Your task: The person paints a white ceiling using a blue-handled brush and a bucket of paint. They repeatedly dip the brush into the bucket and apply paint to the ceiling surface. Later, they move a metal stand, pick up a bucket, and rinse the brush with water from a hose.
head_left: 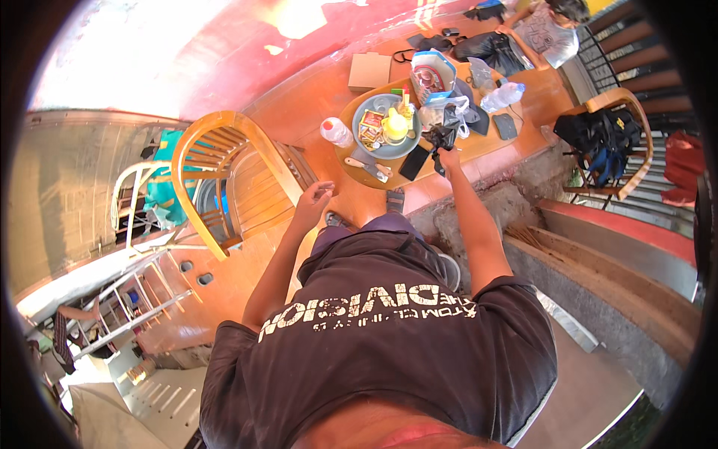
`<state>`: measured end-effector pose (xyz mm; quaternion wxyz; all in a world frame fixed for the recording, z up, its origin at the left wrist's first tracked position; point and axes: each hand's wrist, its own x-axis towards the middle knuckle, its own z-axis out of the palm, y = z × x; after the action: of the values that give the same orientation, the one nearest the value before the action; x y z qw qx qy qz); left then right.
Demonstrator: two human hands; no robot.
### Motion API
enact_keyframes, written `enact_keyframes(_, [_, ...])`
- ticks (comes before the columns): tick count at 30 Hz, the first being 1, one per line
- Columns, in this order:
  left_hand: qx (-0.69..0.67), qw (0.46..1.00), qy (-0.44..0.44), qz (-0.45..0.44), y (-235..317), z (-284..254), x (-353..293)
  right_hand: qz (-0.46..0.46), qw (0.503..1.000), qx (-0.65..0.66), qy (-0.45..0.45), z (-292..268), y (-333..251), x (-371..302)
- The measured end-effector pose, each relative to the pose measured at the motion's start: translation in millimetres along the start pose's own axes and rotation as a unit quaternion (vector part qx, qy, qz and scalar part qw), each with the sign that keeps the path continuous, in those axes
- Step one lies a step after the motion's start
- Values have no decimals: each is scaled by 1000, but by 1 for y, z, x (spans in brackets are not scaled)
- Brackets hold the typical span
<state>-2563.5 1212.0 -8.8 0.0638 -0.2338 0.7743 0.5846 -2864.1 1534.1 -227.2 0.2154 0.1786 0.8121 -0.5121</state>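
My right hand point(449, 160) is closed on a crumpled black plastic bag point(442, 137) above the near edge of an oval wooden table point(479, 159). Just left of the bag, a black phone point(413, 162) lies on the table. My left hand point(315, 200) is held in the air short of the table's left end, its fingers loosely apart and nothing in them. Nearest to it are a flat scraper-like tool point(366, 167) with a pale handle and a clear bottle point(336, 132) with a red cap. A round grey tray point(399, 152) holds a yellow container point(395, 126) and small packets point(371, 129).
A wooden armchair point(254, 183) stands at left. Behind the tray are a printed bag point(432, 76), a dark cap point(470, 105) and a plastic bottle point(503, 96). Another person point(550, 37) sits at the far right. A backpack point(603, 138) rests on another chair; a cardboard box point(369, 71) is by the wall.
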Motion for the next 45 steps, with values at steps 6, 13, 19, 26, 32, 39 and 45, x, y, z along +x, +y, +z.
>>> enact_keyframes(6, [-55,942,301,-141,-166,-33,-133,-23,959,-273,73,36,-38,52])
enact_keyframes(13, [334,736,65,-586,-320,86,-402,-231,945,-154,173,75,4,-43])
enact_keyframes(19, [244,700,153,-654,-313,186,-445,-82,942,-116,-305,148,21,-141])
enact_keyframes(26, [-50,694,525,-490,-339,62,-415,-236,876,-149,-393,335,-93,-207])
enact_keyframes(32, [-30,735,601,-312,-349,-130,-442,-511,771,-246,-289,529,-219,-194])
enact_keyframes(39, [-118,674,663,-304,-356,-136,-569,-412,810,-414,-55,599,-197,-196])
enact_keyframes(45, [-405,383,699,-447,-385,-12,-652,-279,847,-403,-204,586,-207,-202])
